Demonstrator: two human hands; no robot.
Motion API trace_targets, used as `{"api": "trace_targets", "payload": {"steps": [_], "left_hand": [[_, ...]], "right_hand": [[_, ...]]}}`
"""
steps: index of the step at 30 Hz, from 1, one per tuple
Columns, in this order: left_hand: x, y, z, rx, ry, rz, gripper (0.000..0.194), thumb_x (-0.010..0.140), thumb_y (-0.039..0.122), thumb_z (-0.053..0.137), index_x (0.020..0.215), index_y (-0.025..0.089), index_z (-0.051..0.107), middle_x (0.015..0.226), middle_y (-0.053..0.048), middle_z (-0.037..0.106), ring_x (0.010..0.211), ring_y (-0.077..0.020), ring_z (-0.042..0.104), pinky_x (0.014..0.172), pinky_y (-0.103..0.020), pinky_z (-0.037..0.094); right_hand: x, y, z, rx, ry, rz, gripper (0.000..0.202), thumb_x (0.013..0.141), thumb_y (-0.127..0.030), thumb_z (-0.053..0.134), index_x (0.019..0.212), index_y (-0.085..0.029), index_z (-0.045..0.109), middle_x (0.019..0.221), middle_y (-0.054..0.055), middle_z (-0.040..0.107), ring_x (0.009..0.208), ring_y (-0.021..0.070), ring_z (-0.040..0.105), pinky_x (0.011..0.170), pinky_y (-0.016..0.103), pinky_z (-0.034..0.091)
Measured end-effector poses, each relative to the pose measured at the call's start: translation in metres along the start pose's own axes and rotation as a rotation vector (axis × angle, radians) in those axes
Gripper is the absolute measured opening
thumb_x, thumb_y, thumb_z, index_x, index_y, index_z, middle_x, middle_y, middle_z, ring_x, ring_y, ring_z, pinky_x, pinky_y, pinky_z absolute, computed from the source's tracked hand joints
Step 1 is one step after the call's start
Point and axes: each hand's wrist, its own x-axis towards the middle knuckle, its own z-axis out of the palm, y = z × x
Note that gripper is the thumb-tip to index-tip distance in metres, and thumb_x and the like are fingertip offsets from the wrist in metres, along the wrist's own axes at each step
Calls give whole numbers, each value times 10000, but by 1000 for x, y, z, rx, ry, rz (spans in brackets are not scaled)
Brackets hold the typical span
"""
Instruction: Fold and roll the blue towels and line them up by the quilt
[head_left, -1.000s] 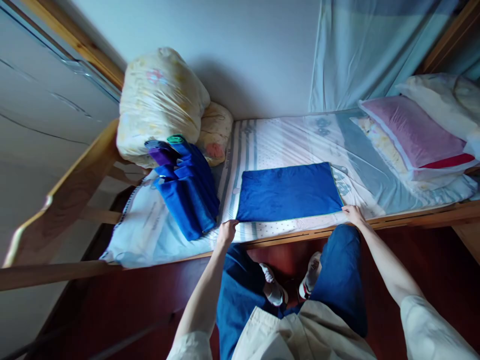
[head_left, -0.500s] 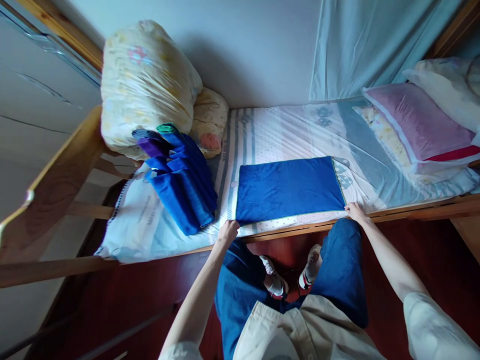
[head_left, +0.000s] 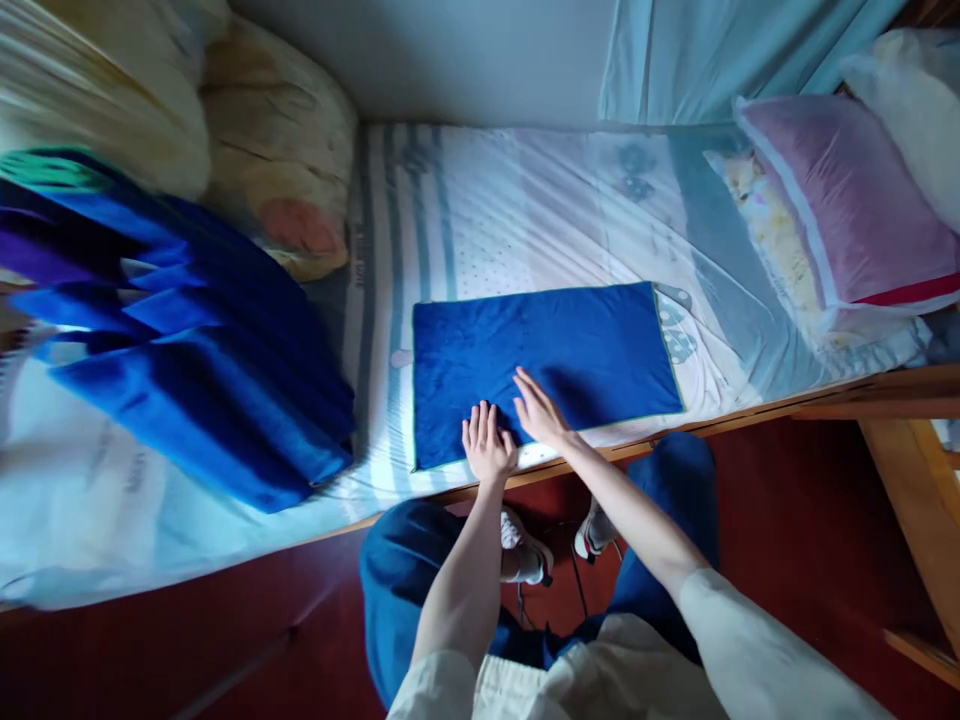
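A blue towel (head_left: 600,345) with a thin green edge lies spread flat near the front of the bed. My left hand (head_left: 489,442) rests on its front part, palm down with the fingers out. Close beside it, my right hand (head_left: 538,408) is stretched out over the towel, thumb side up; whether it touches the cloth I cannot tell. Neither hand grips anything. To the left lies a stack of folded blue towels (head_left: 247,400), among them a purple one (head_left: 52,240) and a green-edged roll (head_left: 56,168).
The bed sheet (head_left: 540,220) is striped and wrinkled. Behind the stack sit a pale bundled quilt (head_left: 105,90) and a patterned pillow (head_left: 277,150). A pink cushion (head_left: 847,200) lies at the right. The wooden bed edge (head_left: 862,395) runs along the front, above my knees.
Both hands have let go of the towel's front corners and come together at its front middle, fingers now extended. The view has shifted left and closer to the stack.
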Motion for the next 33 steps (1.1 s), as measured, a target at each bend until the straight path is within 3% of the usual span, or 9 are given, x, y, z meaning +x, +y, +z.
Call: {"api": "trace_targets", "payload": {"steps": [3, 7, 12, 17, 25, 29, 33], "left_hand": [[-1, -10, 1, 18, -38, -7, 662, 928, 229, 418, 1579, 113, 452, 1669, -170, 396, 1611, -305, 247, 1320, -584, 162], [-1, -12, 2, 52, -74, -18, 690, 919, 219, 422, 1602, 123, 418, 1683, -156, 373, 1615, -313, 230, 1321, -589, 148], [-2, -12, 0, 74, -88, -21, 722, 909, 213, 424, 1626, 144, 375, 1700, -142, 345, 1621, -305, 213, 1321, -595, 143], [-1, -10, -4, 89, -73, -11, 717, 900, 214, 433, 1612, 144, 395, 1684, -146, 379, 1615, -305, 235, 1317, -598, 161], [-2, -8, -5, 81, -57, -15, 712, 892, 220, 439, 1599, 148, 413, 1677, -147, 392, 1609, -305, 255, 1315, -593, 168], [-2, -7, -6, 81, -52, -14, 715, 881, 224, 453, 1591, 145, 431, 1667, -142, 412, 1606, -304, 264, 1315, -582, 177], [-2, -6, -4, 23, 9, 4, 694, 872, 253, 456, 1554, 123, 486, 1660, -149, 419, 1592, -309, 297, 1315, -558, 183]], "right_hand": [[9, -2, 36, 26, -74, -27, 564, 1068, -242, 331, 1618, -145, 410, 1685, 56, 399, 1609, 165, 269, 1333, 362, 276], [7, 16, 32, 23, -76, -60, 556, 1073, -205, 295, 1593, -68, 435, 1702, 107, 349, 1603, 180, 285, 1335, 351, 273], [0, 49, -13, -10, -13, 33, 569, 1072, -224, 347, 1637, -173, 390, 1707, 61, 350, 1597, 190, 307, 1343, 377, 268], [-15, 87, -70, -95, 54, 107, 562, 1079, -265, 326, 1618, -141, 423, 1702, 67, 364, 1599, 180, 299, 1350, 347, 243], [-47, 150, -152, -278, 206, 245, 578, 1067, -284, 338, 1623, -143, 408, 1694, 84, 382, 1604, 211, 291, 1358, 405, 226], [-58, 175, -180, -373, 283, 308, 582, 1067, -295, 314, 1610, -113, 418, 1686, 122, 390, 1601, 230, 302, 1349, 428, 240], [-66, 191, -194, -438, 340, 307, 582, 1058, -307, 302, 1579, -104, 465, 1650, 151, 442, 1571, 247, 367, 1323, 446, 297]]}}
